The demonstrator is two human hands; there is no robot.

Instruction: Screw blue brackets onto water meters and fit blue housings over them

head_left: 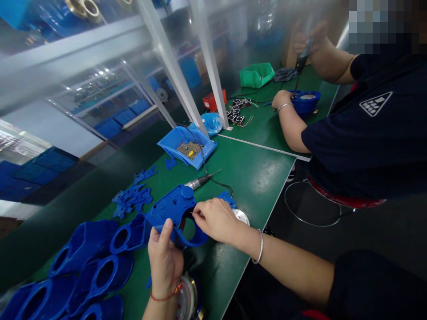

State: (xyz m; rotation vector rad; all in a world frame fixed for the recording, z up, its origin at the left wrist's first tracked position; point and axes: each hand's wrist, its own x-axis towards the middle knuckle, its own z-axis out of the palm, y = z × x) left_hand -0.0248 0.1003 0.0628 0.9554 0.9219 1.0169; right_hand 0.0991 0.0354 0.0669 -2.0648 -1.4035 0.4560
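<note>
A blue plastic housing (175,202) with a round opening is held tilted above the green table. My left hand (166,255) grips it from below, thumb on its near face. At the rim of the opening, my right hand (213,218) has its thumb and forefinger pinched together on a thin yellowish strand, too fine to name for certain. Behind the housing lies an electric screwdriver (199,182) with a long bit. Under my left wrist there is a round, brass-edged part (187,298), partly covered.
Several more blue housings (90,246) lie at the left, near flat blue plates (133,198). A blue bin (187,149) holds small screws. Right of it, a co-worker's arm (290,122) steadies another blue part (307,103). White posts (180,66) rise at the back edge.
</note>
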